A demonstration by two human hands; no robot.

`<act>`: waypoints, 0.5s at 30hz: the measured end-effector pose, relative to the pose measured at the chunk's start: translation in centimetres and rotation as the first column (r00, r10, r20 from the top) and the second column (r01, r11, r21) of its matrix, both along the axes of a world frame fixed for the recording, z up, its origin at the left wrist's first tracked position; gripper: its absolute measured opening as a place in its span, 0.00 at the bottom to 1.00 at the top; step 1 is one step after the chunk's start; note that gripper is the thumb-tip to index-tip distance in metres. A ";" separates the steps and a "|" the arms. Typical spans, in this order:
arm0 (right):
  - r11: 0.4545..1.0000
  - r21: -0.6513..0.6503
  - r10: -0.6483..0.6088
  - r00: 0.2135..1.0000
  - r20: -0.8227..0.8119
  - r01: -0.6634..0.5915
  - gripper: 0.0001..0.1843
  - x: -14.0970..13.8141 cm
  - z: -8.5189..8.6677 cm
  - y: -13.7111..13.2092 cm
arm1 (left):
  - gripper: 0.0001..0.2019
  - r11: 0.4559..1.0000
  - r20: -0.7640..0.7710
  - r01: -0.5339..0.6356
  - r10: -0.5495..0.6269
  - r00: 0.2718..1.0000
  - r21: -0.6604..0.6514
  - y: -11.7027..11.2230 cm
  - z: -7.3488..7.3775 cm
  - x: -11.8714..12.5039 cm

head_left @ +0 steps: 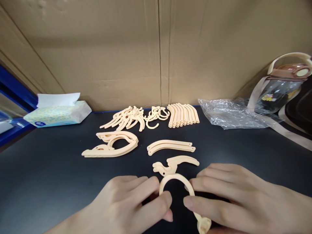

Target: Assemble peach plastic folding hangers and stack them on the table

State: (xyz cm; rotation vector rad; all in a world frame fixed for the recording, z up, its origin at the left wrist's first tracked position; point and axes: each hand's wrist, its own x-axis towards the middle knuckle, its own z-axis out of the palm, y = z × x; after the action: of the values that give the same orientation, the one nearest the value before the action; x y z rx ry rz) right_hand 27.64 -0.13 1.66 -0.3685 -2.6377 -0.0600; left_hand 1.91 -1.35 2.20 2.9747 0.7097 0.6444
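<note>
Both my hands rest low on a dark table (48, 162), gripping one cream plastic hook piece (173, 179) between them. My left hand (131, 203) pinches the hook's left curve with fingers curled. My right hand (234, 198) holds its right side and stem, fingers pressed together. Just beyond the hook lies a cream curved arm piece (177, 162). Farther back sit a pair of stacked curved strips (170, 146) and an assembled hanger stack (112, 144).
Along the back edge lie a heap of cream arm pieces (126, 118), loose hooks (156, 115) and a row of curved strips (184, 114). A tissue pack (58, 112) sits back left. Crumpled clear plastic (229, 113) and a strapped bottle (280, 87) stand at right. Cardboard walls behind.
</note>
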 end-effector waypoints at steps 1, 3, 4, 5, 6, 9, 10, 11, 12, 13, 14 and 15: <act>1.000 0.018 -0.002 1.000 0.010 0.002 0.14 0.1 -0.1 0.1 | 0.22 1.000 -0.003 0.002 -0.002 1.000 -0.012 0.0 0.0 0.1; 1.000 0.027 0.002 0.999 0.033 -0.003 0.16 0.1 -0.3 0.2 | 0.23 0.999 -0.003 0.005 -0.005 1.000 -0.031 -0.1 -0.2 0.1; 1.000 0.025 0.008 0.999 0.047 -0.009 0.16 0.1 -0.5 0.2 | 0.23 0.999 0.005 0.005 -0.005 1.000 -0.041 -0.2 -0.4 0.1; 1.000 0.021 0.010 0.998 0.061 -0.011 0.17 0.1 -0.6 0.2 | 0.23 0.999 0.017 0.004 -0.003 1.000 -0.044 -0.2 -0.6 0.1; 1.000 0.019 0.010 0.997 0.070 -0.012 0.16 0.1 -0.7 0.2 | 0.22 0.999 0.030 -0.002 0.003 1.000 -0.047 -0.3 -0.8 0.0; 1.000 0.006 -0.007 0.996 0.091 0.006 0.14 0.0 -0.8 0.0 | 0.19 0.999 0.070 -0.010 0.013 0.997 -0.039 -0.3 -1.3 0.0; 1.000 0.001 -0.018 0.995 0.099 0.018 0.13 0.0 -0.8 -0.1 | 0.19 0.999 0.076 -0.005 0.008 0.997 -0.034 -0.2 -1.2 0.0; 1.000 -0.005 -0.022 0.994 0.109 0.023 0.12 -0.1 -0.8 -0.2 | 0.19 1.000 0.073 0.001 0.001 0.997 -0.030 -0.2 -1.1 0.0; 1.000 -0.011 -0.021 0.993 0.120 0.022 0.11 -0.1 -0.7 -0.2 | 0.20 1.000 0.068 0.005 -0.003 0.998 -0.028 -0.1 -1.0 0.1; 1.000 -0.017 -0.021 0.991 0.131 0.024 0.10 -0.1 -0.7 -0.2 | 0.21 0.999 0.060 0.012 -0.011 0.998 -0.029 -0.1 -0.8 0.1; 1.000 -0.019 -0.022 0.991 0.134 0.025 0.10 -0.1 -0.7 -0.2 | 0.21 0.999 0.048 0.022 -0.021 0.999 -0.034 0.0 -0.6 0.1; 1.000 -0.019 -0.022 0.991 0.130 0.025 0.09 -0.1 -0.7 -0.2 | 0.20 0.999 0.039 0.038 -0.036 0.999 -0.036 0.0 -0.5 0.1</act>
State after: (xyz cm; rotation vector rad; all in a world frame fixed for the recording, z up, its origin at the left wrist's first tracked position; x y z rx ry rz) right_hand 27.53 -0.32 0.98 -0.4158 -2.7642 -0.0668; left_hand 2.01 -1.34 1.66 2.9263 0.6548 0.6768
